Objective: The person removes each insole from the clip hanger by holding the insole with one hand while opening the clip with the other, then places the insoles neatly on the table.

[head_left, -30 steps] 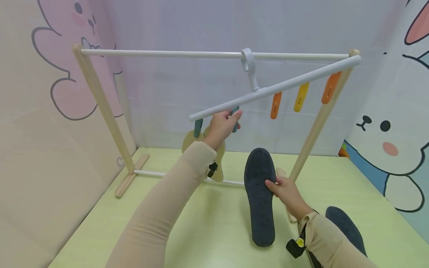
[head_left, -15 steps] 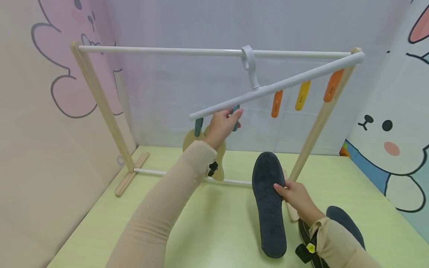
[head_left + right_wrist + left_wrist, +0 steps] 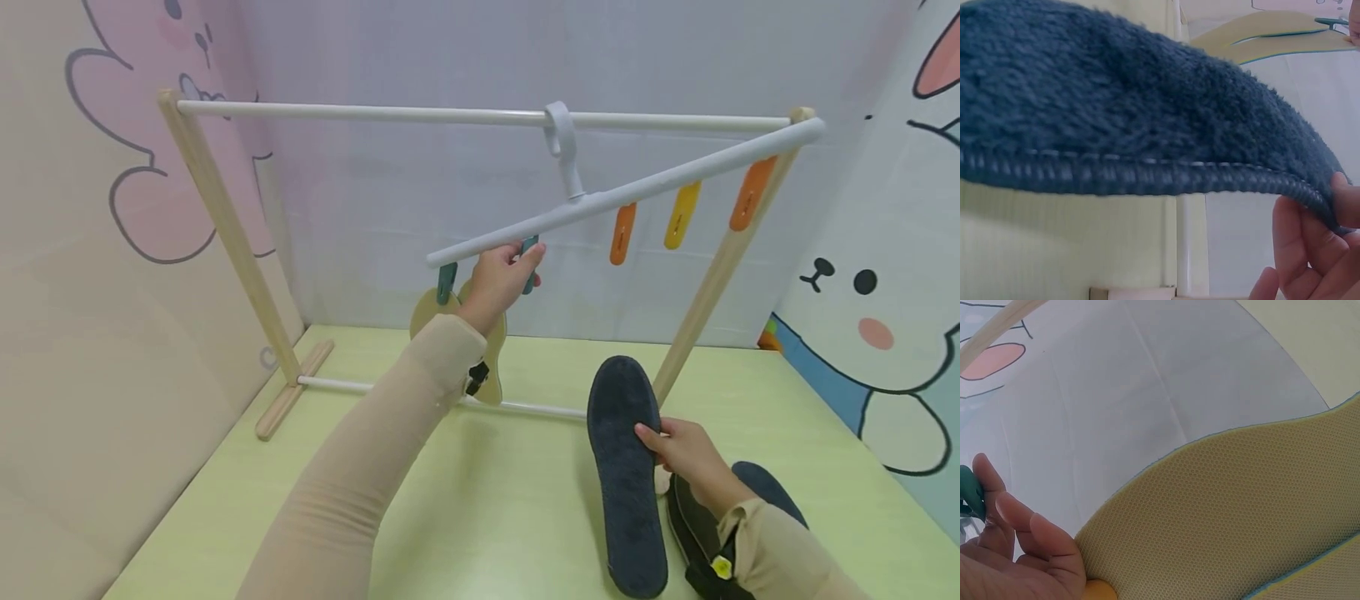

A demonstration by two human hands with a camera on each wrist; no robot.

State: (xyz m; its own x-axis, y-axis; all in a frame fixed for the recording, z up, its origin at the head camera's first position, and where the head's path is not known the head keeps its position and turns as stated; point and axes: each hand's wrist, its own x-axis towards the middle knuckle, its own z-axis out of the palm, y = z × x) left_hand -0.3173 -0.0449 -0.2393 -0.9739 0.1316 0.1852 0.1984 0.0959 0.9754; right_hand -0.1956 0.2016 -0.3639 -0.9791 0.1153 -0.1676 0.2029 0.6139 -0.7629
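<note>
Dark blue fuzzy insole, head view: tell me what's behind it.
Behind the insole, pale green tabletop and a thin white rod show past its left edge; the rod's right end is covered.

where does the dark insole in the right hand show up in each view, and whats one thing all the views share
Head: the dark insole is low and right of centre, held in the right hand.
Left wrist: not in it.
Right wrist: it spans from the upper left down to the fingers at lower right.
Shared landmark: tan insoles, near the middle in head, lower right in left wrist, top right in right wrist.
</note>
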